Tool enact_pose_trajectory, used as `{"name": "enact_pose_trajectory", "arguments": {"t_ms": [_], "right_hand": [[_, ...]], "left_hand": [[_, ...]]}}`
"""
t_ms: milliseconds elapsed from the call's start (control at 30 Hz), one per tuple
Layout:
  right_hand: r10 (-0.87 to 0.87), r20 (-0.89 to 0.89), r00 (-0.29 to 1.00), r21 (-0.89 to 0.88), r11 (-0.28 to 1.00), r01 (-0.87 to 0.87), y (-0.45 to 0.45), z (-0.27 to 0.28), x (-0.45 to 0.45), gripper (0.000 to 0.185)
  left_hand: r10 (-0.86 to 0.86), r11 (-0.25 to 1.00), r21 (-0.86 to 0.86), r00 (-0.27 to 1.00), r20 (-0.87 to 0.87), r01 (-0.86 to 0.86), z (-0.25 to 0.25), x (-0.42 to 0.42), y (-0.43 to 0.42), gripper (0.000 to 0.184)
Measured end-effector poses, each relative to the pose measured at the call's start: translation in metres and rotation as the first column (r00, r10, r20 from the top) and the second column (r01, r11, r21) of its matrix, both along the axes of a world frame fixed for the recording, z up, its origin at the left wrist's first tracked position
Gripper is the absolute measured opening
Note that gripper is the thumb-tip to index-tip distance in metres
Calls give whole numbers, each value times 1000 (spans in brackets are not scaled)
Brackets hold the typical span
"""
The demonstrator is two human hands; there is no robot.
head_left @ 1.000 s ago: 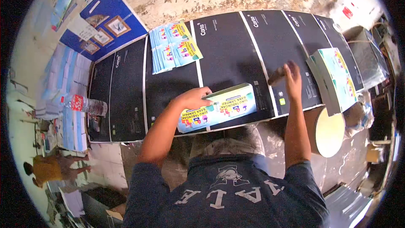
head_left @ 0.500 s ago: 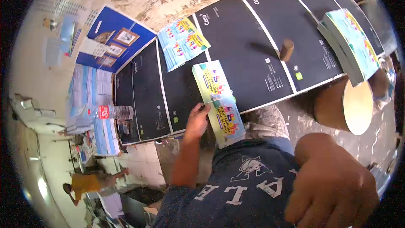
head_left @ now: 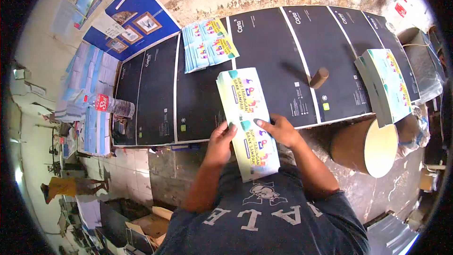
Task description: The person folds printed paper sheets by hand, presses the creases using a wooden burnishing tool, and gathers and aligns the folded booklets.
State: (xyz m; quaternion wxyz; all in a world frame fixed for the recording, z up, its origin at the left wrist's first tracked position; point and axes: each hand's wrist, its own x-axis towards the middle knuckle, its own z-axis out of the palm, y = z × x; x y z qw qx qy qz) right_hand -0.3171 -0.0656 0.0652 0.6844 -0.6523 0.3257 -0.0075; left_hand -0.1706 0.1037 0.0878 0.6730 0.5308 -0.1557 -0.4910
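My left hand (head_left: 222,142) and my right hand (head_left: 279,131) hold a long stack of printed sheets (head_left: 248,113) between them, one on each long side, near my chest. The sheets read "Buku Tabungan Bank Sampah". Both thumbs lie on or by the top face. Beyond, on the black table (head_left: 264,38), a fanned pile of similar sheets (head_left: 207,45) lies near the far edge. A brown cylindrical block (head_left: 319,78) stands on the table to the right. Farther right, a thick stack of printed sheets (head_left: 389,82) reaches the near edge.
A plastic bottle (head_left: 111,105) lies at the left, by piles of paper (head_left: 94,75). A blue board (head_left: 137,21) with framed pictures stands behind. A round drum (head_left: 373,148) is below the table's right edge. Another person (head_left: 71,187) is at the far left.
The stack has come off the table toward my chest and been turned lengthwise. My right hand let go of the brown block, swung close to the camera, then took hold of the stack's right side.
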Motion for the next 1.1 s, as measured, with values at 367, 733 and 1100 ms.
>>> {"name": "enact_pose_trajectory", "arguments": {"t_ms": [367,733,1100], "right_hand": [[-225,109,968,41,974,221,2,1,-24,45],[-162,142,976,-30,985,168,27,43,-16,43],[-121,69,990,-156,979,131,22,27,-29,62]], "left_hand": [[81,996,-40,996,40,-80,-7,-3,15,31],[48,991,-118,991,-128,-64,10,-5,9,32],[77,985,-142,990,-122,-94,12,-2,12,39]]}}
